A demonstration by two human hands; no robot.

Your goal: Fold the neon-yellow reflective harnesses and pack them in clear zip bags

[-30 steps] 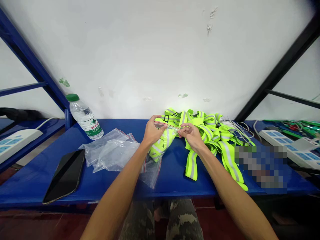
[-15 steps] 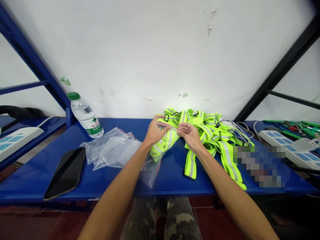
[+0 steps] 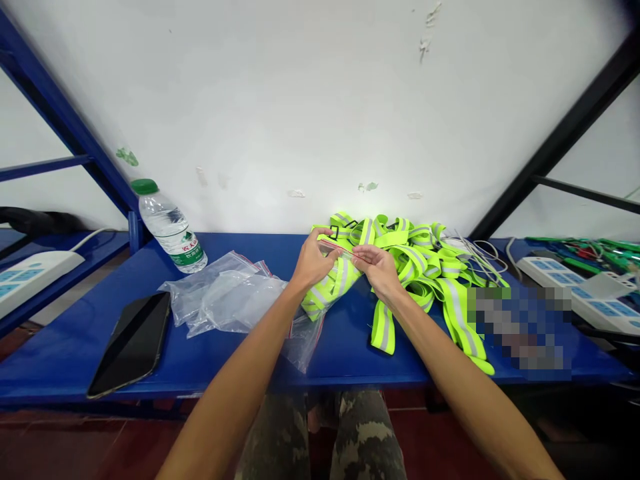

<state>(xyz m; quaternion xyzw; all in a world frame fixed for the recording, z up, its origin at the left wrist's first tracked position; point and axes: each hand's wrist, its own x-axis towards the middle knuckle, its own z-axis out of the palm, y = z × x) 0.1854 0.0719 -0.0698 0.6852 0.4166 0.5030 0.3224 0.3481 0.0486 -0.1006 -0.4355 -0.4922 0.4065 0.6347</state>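
Left hand (image 3: 313,263) and right hand (image 3: 381,269) — drawn slightly closer together than a second ago — pinch a strap-filled clear bag (image 3: 343,253) by its rim. The blue tabletop (image 3: 350,353) meets a scuffed white wall (image 3: 300,100).

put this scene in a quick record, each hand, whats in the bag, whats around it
left hand: grips the clear bag near its mouth
right hand: pinches the bag's mouth farther right
bag contents: yellow-green strapping with grey stripes
right of bag: loose pile of similar straps
left of bag: other clear bags, black phone, green-capped bottle
surface: blue table
unclear: pixelated patch at table's right
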